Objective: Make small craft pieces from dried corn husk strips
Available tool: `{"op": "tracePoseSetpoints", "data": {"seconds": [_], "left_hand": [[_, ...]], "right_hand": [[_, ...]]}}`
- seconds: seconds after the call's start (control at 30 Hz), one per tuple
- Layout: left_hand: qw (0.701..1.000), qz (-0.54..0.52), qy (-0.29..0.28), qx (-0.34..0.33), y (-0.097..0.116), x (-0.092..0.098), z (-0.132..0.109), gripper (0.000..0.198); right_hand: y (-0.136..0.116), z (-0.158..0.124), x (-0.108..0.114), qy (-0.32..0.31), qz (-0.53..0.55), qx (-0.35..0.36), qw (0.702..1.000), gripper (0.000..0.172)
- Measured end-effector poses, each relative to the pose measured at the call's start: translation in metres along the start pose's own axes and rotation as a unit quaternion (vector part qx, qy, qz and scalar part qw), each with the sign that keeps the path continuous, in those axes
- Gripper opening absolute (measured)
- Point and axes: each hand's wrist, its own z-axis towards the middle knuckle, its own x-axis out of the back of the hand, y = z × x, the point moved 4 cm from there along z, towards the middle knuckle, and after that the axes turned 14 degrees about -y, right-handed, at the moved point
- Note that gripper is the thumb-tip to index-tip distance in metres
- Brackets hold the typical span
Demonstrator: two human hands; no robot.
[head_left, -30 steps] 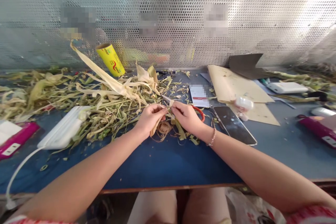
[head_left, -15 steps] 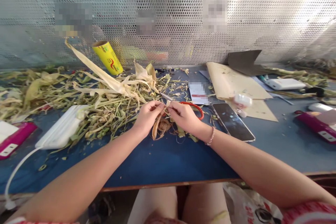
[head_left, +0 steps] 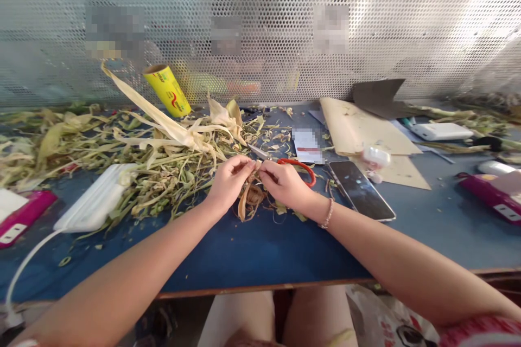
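My left hand point(head_left: 229, 180) and my right hand point(head_left: 284, 183) meet over the blue table point(head_left: 252, 249), fingertips pinched together on a strip of dry corn husk point(head_left: 246, 199) that curls down between them. Under the strip sits a small coiled bundle of brown fibre point(head_left: 256, 195). Red-handled scissors point(head_left: 299, 165) lie just behind my right hand, blade pointing left. A big heap of corn husks point(head_left: 163, 146) spreads to the left of my hands.
A yellow roll point(head_left: 167, 90) leans at the back by the perforated metal screen point(head_left: 260, 27). A dark phone point(head_left: 361, 188), brown paper sheets point(head_left: 358, 130), a white box point(head_left: 95, 203), pink boxes point(head_left: 20, 217) and a card point(head_left: 308, 146) lie around.
Both hands stay pinched on the husk strip; they have drawn slightly closer, and the strip now curls lower over the fibre coil. The view shifted a little.
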Motion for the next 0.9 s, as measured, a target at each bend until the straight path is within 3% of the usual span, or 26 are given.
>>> {"op": "tracePoseSetpoints", "data": {"seconds": [0.23,0.47,0.9], "left_hand": [[0.999,-0.035,0.034,0.000,-0.006,0.003,-0.001,0.019],[0.997,-0.052,0.063,0.014,-0.009,0.003,-0.001,0.019],[0.994,-0.093,0.032,0.039,-0.010,-0.001,0.000,0.020]], "right_hand": [[-0.004,0.001,-0.002,-0.020,-0.009,-0.011,1.000,0.016],[-0.011,0.001,-0.004,-0.035,-0.004,0.038,0.999,0.016],[-0.004,0.002,-0.005,-0.068,0.009,0.007,0.998,0.018]]}}
